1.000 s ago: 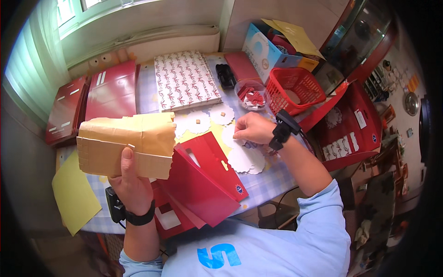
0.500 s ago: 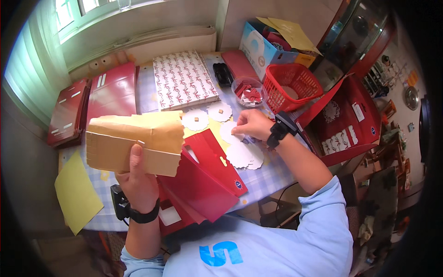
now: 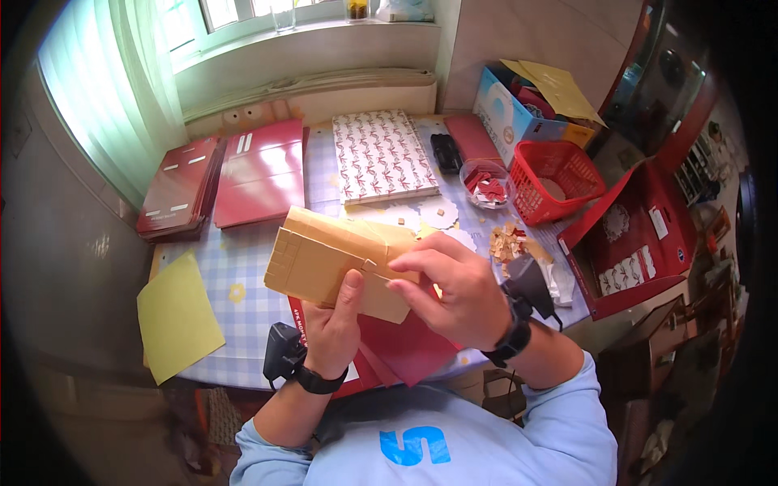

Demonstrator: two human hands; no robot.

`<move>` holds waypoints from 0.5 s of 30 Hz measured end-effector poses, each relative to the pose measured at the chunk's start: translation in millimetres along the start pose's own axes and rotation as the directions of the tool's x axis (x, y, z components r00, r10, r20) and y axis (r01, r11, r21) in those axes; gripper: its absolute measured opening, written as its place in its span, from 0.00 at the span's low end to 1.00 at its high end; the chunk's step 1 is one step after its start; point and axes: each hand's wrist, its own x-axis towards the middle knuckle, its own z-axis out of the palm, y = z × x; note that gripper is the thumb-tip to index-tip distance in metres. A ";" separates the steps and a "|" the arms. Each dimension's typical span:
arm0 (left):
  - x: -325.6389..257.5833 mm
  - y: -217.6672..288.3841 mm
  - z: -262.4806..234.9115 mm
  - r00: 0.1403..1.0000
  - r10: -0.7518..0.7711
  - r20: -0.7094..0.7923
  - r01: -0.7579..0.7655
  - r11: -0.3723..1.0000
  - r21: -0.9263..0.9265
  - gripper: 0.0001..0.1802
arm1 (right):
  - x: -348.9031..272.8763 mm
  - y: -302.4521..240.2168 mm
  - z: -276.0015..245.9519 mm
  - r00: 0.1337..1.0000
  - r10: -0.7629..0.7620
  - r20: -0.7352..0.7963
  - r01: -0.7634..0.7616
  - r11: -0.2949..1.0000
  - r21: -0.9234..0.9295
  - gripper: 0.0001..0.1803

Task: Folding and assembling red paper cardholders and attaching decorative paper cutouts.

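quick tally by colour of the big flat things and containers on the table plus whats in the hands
Red card stacks: 2
Red basket: 1
Blue box: 1
Yellow sheet: 1
Patterned white-and-red board: 1
Tan cardboard piece, held by left hand and right hand: 1
Total: 7

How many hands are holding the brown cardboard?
2. The left hand grips the brown cardboard from below, and the right hand touches its right end.
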 end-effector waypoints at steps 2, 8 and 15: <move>-3.0 -0.1 -0.2 1.000 0.010 0.025 -0.011 0.999 0.039 0.15 | 3.6 0.0 8.0 1.000 0.012 -0.011 -0.012 1.000 -0.016 0.08; -7.4 -0.2 -0.7 0.993 0.105 0.056 -0.116 0.954 0.276 0.13 | 1.2 -2.5 22.3 0.998 0.030 -0.062 -0.035 0.996 -0.081 0.08; 3.6 -0.9 -0.9 0.995 0.072 -0.072 -0.042 0.935 0.353 0.14 | 5.9 11.7 -0.1 0.988 -0.046 -0.148 0.041 0.998 -0.041 0.06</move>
